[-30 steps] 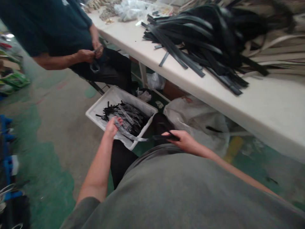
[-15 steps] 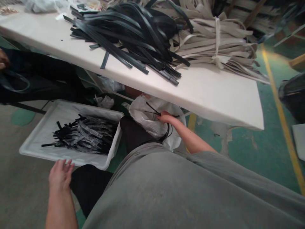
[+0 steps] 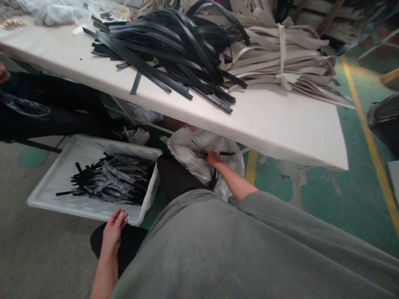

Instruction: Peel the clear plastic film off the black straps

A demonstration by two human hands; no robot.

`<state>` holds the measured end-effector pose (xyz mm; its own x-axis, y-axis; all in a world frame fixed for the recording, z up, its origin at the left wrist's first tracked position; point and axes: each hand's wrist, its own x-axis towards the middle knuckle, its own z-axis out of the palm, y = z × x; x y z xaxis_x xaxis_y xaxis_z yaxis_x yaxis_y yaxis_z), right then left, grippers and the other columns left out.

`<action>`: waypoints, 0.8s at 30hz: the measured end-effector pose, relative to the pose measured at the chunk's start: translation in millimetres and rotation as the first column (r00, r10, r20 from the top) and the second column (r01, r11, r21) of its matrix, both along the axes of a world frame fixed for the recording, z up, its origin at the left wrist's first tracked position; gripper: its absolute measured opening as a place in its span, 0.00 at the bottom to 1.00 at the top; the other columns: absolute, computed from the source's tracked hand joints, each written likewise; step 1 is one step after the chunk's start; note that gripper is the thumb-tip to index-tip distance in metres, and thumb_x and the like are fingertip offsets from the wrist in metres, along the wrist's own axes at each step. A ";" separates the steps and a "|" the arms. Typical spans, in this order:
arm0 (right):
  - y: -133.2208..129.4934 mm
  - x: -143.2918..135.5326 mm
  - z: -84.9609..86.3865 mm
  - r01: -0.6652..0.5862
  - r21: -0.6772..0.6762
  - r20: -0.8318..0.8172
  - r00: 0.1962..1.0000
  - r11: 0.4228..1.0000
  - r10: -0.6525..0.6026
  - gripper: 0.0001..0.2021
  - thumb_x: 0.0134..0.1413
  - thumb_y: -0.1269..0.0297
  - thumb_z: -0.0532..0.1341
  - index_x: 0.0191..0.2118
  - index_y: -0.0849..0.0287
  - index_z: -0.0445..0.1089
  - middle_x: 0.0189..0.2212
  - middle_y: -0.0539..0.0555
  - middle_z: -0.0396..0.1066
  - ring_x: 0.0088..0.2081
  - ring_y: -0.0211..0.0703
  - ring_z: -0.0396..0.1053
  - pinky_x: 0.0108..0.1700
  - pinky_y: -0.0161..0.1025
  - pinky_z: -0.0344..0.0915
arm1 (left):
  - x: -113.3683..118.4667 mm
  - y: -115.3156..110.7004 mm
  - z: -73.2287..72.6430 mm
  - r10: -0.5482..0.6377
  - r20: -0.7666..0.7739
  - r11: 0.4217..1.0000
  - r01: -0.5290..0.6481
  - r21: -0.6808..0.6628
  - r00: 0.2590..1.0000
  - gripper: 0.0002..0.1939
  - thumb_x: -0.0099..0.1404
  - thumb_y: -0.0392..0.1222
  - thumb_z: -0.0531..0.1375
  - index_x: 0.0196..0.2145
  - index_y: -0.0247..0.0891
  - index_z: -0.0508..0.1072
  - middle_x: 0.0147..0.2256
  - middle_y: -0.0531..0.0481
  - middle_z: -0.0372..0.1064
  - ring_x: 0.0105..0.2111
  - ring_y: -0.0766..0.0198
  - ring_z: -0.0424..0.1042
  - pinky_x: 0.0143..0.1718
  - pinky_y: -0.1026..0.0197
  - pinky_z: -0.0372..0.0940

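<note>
My right hand (image 3: 213, 158) is closed around thin black straps (image 3: 199, 148) at the mouth of a white woven sack (image 3: 183, 145) under the table edge. The strap ends stick out left of my fingers, and a loop hangs below the hand. My left hand (image 3: 114, 226) holds nothing, its fingers loosely extended above my left knee, by the near rim of a white plastic bin (image 3: 84, 215). Inside that bin lies a heap of black strips (image 3: 115, 176), many with clear wrapping on them.
The white table (image 3: 280, 124) carries a pile of black straps (image 3: 183, 45) and a tied beige strap bundle (image 3: 289, 62). Clear plastic bags (image 3: 62, 12) lie at its far left. Another person's dark-clothed legs (image 3: 56, 104) are beyond the bin. A black bag (image 3: 386, 120) stands at right.
My left hand has moved right along the bin's near edge, over my knee. My right hand, still gripping the straps, has shifted slightly left and down at the sack.
</note>
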<state>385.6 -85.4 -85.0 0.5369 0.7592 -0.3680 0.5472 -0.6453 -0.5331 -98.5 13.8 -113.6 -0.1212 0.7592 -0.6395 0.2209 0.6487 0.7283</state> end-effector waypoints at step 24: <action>52.9 -79.5 162.9 -0.480 0.445 0.035 0.853 0.756 0.521 0.11 0.53 0.60 0.60 0.29 0.62 0.72 0.21 0.47 0.66 0.25 0.34 0.61 0.29 0.32 0.53 | 210.5 0.4 133.0 -0.754 0.092 0.577 0.590 0.564 0.650 0.36 0.46 0.51 0.71 0.53 0.39 0.70 0.51 0.42 0.71 0.50 0.53 0.69 0.49 0.54 0.65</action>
